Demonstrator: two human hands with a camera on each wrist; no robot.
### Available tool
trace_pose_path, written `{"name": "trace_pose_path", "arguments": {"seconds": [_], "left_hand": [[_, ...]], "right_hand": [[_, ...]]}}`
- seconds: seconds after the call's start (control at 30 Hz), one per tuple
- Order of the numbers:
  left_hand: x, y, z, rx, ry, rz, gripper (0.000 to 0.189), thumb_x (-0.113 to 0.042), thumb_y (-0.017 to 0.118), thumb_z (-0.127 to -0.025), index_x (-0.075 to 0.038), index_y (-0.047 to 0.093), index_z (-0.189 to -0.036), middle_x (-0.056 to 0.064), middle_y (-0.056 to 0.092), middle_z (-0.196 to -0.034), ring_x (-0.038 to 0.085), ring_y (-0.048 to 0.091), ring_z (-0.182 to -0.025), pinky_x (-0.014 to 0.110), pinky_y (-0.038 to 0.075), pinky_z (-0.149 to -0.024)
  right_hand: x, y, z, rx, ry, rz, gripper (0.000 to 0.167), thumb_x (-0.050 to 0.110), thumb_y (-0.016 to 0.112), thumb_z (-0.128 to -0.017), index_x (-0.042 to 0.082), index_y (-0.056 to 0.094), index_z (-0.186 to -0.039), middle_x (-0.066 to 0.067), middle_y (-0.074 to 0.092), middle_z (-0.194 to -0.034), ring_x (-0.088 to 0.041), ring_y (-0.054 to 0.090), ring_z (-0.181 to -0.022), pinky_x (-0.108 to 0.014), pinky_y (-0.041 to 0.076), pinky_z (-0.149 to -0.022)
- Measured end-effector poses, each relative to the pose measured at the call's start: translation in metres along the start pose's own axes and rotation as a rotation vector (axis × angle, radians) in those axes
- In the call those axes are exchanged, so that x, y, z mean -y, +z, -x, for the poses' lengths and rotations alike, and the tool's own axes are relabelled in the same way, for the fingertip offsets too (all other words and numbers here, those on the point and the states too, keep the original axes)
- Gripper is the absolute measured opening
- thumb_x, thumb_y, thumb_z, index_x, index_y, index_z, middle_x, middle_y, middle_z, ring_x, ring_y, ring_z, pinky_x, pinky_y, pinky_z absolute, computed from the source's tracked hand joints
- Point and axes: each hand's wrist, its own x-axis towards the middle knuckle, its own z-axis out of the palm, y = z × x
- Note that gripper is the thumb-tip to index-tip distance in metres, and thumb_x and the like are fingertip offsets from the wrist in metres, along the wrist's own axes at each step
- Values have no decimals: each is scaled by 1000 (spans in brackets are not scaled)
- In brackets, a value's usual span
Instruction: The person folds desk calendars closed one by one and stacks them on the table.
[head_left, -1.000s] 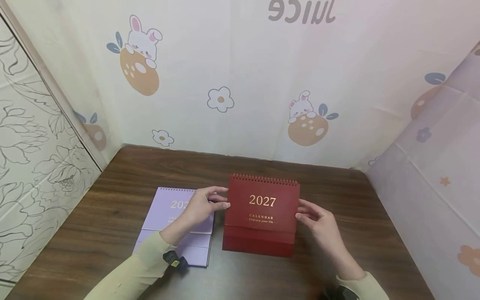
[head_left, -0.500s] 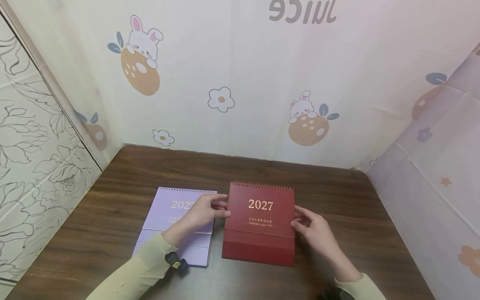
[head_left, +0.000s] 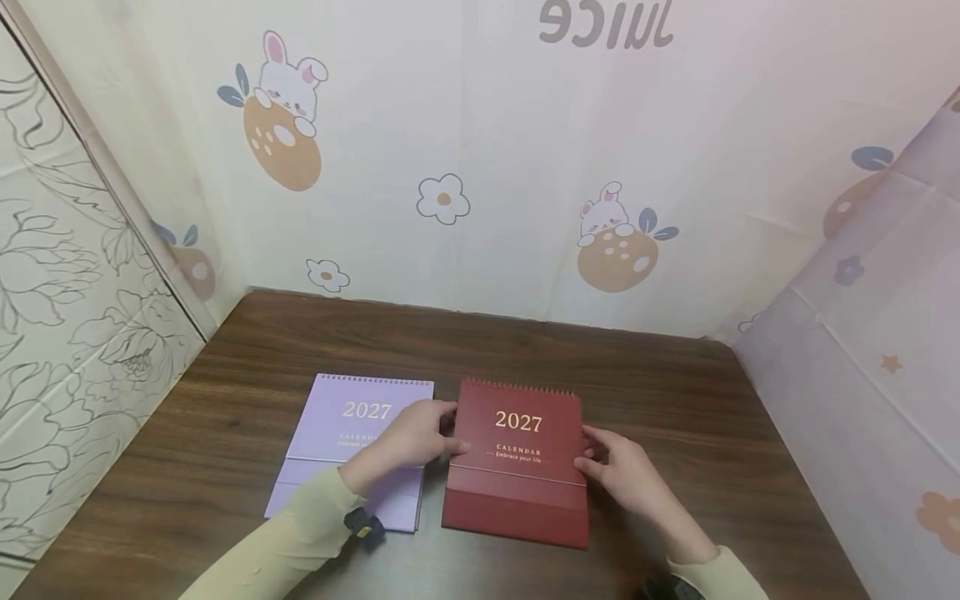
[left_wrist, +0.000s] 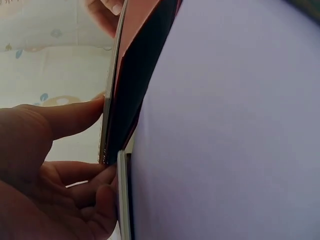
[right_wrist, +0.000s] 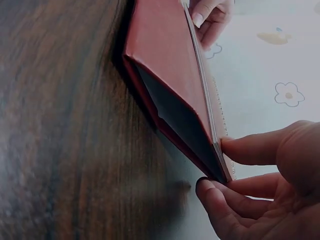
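Note:
A dark red 2027 desk calendar (head_left: 517,433) with a spiral-bound top leans back between both hands. My left hand (head_left: 415,435) pinches its left edge, thumb on the front cover and fingers behind. On the right edge, my right hand (head_left: 626,473) grips it the same way. The right wrist view shows the folded stand of the red calendar (right_wrist: 162,55) with a narrow dark gap inside, close to the table. To its left lies a lilac 2027 calendar (head_left: 311,429), partly covered by my left hand and forearm. Close up, the lilac calendar (left_wrist: 230,110) fills much of the left wrist view.
Both calendars are on a dark brown wooden table (head_left: 675,400). A pale curtain (head_left: 510,125) printed with rabbits and flowers hangs along the table's back edge. Another printed sheet (head_left: 885,317) closes the right side, and a flower-patterned panel (head_left: 82,275) stands at the left.
The red calendar has come down and tilted back flatter, its front edge sliding nearer to me. Both hands have moved down with it. The lilac calendar has stayed put.

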Motion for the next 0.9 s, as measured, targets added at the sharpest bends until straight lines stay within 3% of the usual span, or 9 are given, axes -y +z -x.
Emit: {"name": "trace_pose_path", "arguments": {"seconds": [0.17,0.43,0.67,0.9], "left_hand": [[-3,3,0,-20,27,-86,41,-38,83,-79,-8,66,-102,0,60,-84,16,55,-81,38,49,-76],[-6,6,3,-6,-30,-109,70,-42,82,-80,3,60,-130,9,60,-105,23,53,-99,41,46,-87],[-6,7,2,5,-46,-111,69,-43,83,-79,2,62,-128,5,54,-97,19,46,-90,36,43,-78],[-7,7,3,-1,-47,-111,73,-43,83,-79,3,60,-130,6,55,-100,20,48,-93,38,45,-81]], "right_hand": [[0,0,-1,14,10,30,54,13,75,-89,-8,55,-135,-9,68,-111,-19,64,-96,-43,53,-82],[1,0,1,4,9,30,53,14,76,-88,-6,57,-134,-8,69,-110,-18,65,-95,-40,53,-80],[3,1,0,-14,29,41,54,15,79,-85,-5,60,-132,-7,70,-108,-17,68,-92,-36,53,-77],[3,1,0,-18,17,37,54,15,81,-84,-7,61,-130,-6,70,-106,-16,68,-90,-36,52,-77]]}}
